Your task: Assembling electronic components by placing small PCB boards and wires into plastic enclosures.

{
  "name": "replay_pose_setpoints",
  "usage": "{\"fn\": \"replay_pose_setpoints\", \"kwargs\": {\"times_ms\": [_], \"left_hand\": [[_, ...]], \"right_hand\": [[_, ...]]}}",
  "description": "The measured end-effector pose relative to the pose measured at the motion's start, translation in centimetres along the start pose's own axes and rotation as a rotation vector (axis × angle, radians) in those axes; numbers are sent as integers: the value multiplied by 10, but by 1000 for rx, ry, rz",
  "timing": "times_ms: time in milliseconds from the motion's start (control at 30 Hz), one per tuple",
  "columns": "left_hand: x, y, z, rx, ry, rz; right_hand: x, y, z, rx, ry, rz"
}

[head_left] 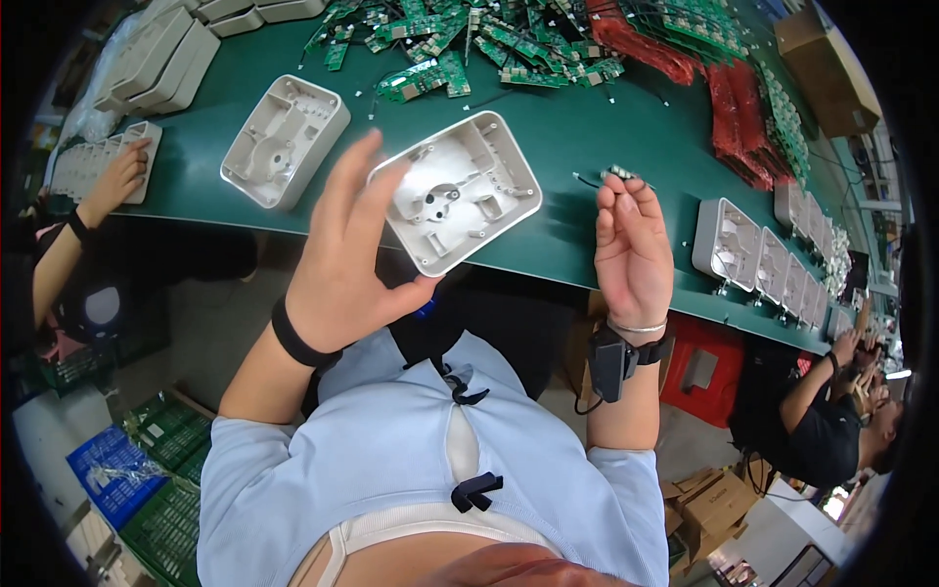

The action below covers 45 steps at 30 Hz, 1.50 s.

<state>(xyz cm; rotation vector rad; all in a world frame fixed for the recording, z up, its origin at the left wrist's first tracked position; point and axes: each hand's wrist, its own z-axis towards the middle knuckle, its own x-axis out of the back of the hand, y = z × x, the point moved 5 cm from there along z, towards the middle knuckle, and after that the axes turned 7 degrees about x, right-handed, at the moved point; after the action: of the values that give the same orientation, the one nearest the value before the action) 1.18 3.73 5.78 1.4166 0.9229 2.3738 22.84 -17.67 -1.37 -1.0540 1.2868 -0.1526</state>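
Note:
A light grey plastic housing (499, 186), open side up, juts over the table's near edge in front of me. Its inside shows screw posts and a round recess with dark holes. My left hand (342, 254) is spread around the housing's left side, thumb at the lower corner and slightly blurred fingers over the left rim. To the right, my right hand (634, 245) is turned palm up, its fingertips pinched on a small circuit board (616, 172). A short dark wire with a pale end sticks out from the board; the fingers hide part of it.
Another housing (286, 142) lies left on the green table (411, 112). Loose green circuit boards (509, 44) heap at the back, beside red bubble wrap (738, 122). Housings stand in a row (729, 245) at right. Co-workers' hands (115, 181) show at left and far right.

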Motion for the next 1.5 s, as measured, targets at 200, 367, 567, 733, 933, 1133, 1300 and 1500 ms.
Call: {"fn": "replay_pose_setpoints", "kwargs": {"times_ms": [200, 367, 567, 733, 933, 1133, 1300, 1500], "left_hand": [[3, -1, 6, -26, 26, 0], [-6, -1, 5, -21, -26, -121], [-8, 3, 4, -42, -47, -207], [-9, 7, 4, -57, -32, -204], [-13, 7, 1, -19, -14, -266], [-22, -2, -8, 122, -72, -310], [-27, -8, -10, 154, -141, -428], [-28, -17, -13, 198, -151, -541]], "right_hand": [[-31, 14, -17, 139, -115, -140], [-72, 24, -30, 399, -249, -683], [-97, 31, -29, 424, -334, -925], [-105, 25, -30, 736, -378, -1219], [-115, 29, -40, 909, -416, -1185], [-116, 37, -43, 842, -461, -1207], [-115, 25, -38, 843, -536, -1350], [-103, 9, -46, 581, -80, -1105]]}}
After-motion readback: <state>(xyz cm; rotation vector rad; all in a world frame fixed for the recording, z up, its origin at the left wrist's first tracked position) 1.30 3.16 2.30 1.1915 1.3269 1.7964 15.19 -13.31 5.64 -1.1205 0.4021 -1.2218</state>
